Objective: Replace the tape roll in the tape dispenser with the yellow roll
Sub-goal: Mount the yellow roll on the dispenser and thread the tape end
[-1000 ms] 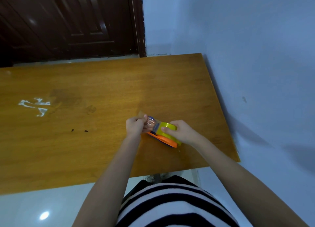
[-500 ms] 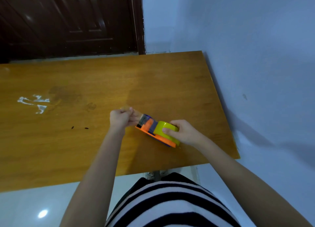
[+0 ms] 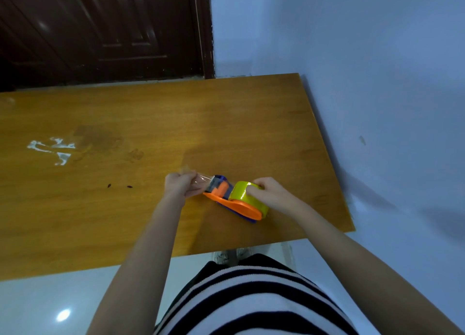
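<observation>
An orange and blue tape dispenser (image 3: 239,205) lies on the wooden table (image 3: 151,123), near its right front corner. A yellow tape roll (image 3: 242,191) sits in the dispenser. My right hand (image 3: 270,194) grips the roll and dispenser from the right. My left hand (image 3: 180,185) is at the dispenser's left end, with its fingers pinched on a clear strip of tape (image 3: 202,180) that stretches from the cutter end.
A white smear (image 3: 51,149) and two small dark specks (image 3: 119,185) mark the table's left part. A blue wall (image 3: 377,83) runs along the table's right edge. A dark wooden door (image 3: 100,27) stands behind the table. White floor lies below the front edge.
My left hand has drawn the tape end leftward, away from the dispenser, so a strip now shows. The right hand keeps its hold on the roll.
</observation>
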